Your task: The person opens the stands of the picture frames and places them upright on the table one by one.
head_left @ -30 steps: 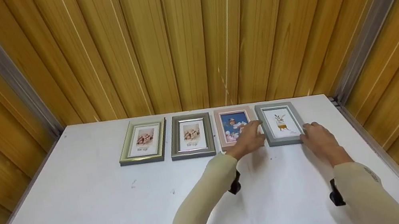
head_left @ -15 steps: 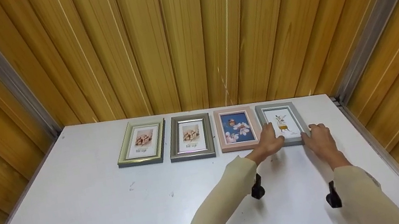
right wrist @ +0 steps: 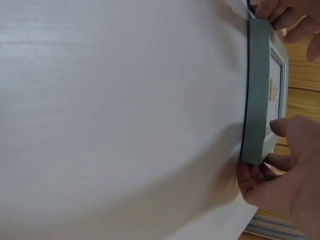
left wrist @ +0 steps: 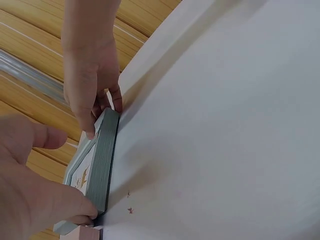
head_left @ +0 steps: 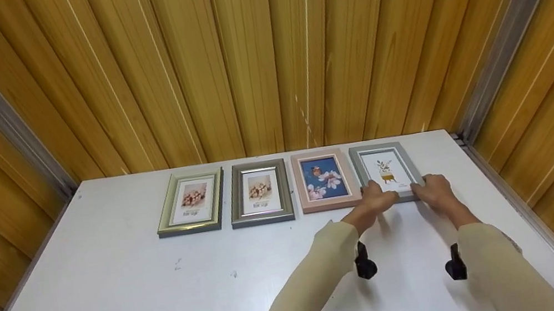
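Observation:
A grey-blue picture frame [head_left: 405, 155] with a plant picture lies flat on the white table, at the right end of a row. My left hand [head_left: 373, 201] is at its near left corner; the fingers touch its side and, in the left wrist view, the thumb [left wrist: 49, 137] is held away from it. My right hand [head_left: 436, 193] grips the near right corner, its thumb [right wrist: 278, 126] on the face and fingers at the side. Close by on the left lies a pink picture frame [head_left: 348, 174] with a blossom picture.
Further left lie a dark grey-brown picture frame [head_left: 236, 196] and a gold-green picture frame [head_left: 169, 210]. The white table [head_left: 167, 309] meets a wood-patterned wall [head_left: 249, 58] behind the row. Grey metal posts [head_left: 505, 38] stand at the corners.
My left hand has moved right, from over the pink picture frame to the grey-blue one's near left corner. My right hand has shifted slightly in at the opposite corner. The view has shifted slightly.

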`<control>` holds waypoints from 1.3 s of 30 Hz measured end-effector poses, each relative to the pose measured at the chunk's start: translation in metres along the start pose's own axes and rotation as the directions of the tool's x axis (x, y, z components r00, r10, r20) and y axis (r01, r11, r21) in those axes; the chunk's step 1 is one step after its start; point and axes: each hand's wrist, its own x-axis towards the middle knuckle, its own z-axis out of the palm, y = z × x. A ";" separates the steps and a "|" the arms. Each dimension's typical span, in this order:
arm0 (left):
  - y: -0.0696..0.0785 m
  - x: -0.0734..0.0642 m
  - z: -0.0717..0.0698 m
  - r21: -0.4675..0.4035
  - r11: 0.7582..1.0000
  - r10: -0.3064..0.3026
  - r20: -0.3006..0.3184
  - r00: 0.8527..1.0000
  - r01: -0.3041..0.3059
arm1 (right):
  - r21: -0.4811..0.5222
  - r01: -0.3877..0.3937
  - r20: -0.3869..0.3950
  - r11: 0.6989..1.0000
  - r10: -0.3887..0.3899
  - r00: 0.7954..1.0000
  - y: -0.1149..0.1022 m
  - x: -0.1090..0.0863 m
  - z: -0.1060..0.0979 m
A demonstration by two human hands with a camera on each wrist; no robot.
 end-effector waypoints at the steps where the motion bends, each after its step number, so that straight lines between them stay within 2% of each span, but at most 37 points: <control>1: 0.000 0.000 0.000 -0.010 1.000 0.003 -0.003 1.000 -0.003 | -0.001 -0.010 0.004 1.000 0.010 1.000 -0.002 -0.001 -0.001; 6: 0.000 -0.005 -0.001 -0.043 0.998 0.035 -0.020 0.999 -0.036 | -0.007 -0.080 0.017 0.997 0.080 0.997 -0.008 -0.006 -0.006; 9: 0.001 -0.007 -0.002 -0.048 0.998 0.045 -0.028 0.999 -0.047 | 0.006 -0.126 0.000 0.992 0.126 0.992 -0.009 -0.008 -0.010; 15: 0.002 -0.009 -0.007 -0.132 0.989 0.060 -0.037 0.998 -0.064 | 0.061 -0.215 0.022 0.975 0.214 0.977 -0.009 -0.011 -0.020; 18: 0.004 -0.011 -0.011 -0.159 0.985 0.065 -0.023 0.998 -0.068 | 0.167 -0.291 0.052 0.942 0.287 0.957 -0.010 -0.012 -0.024; 21: 0.007 -0.013 -0.014 -0.166 0.983 0.070 -0.020 0.997 -0.072 | 0.310 -0.363 0.089 0.879 0.353 0.931 -0.014 -0.013 -0.029; 24: 0.012 -0.016 -0.014 -0.160 0.985 0.067 -0.028 0.997 -0.071 | 0.402 -0.386 0.102 0.830 0.378 0.920 -0.016 -0.015 -0.034; 27: 0.016 -0.018 -0.013 -0.158 0.985 0.061 -0.068 0.996 -0.071 | 0.465 -0.372 0.099 0.803 0.370 0.924 -0.019 -0.021 -0.039; 30: 0.019 -0.020 -0.014 -0.174 0.982 0.047 -0.132 0.990 -0.070 | 0.494 -0.344 0.092 0.798 0.345 0.934 -0.022 -0.027 -0.044; 36: 0.023 -0.021 -0.029 -0.248 0.967 -0.007 -0.282 0.959 -0.066 | 0.508 -0.346 0.138 0.789 0.322 0.937 -0.040 -0.030 -0.050; 39: 0.024 -0.023 -0.041 -0.299 0.954 -0.060 -0.314 0.947 -0.039 | 0.520 -0.348 0.161 0.780 0.311 0.937 -0.051 -0.030 -0.049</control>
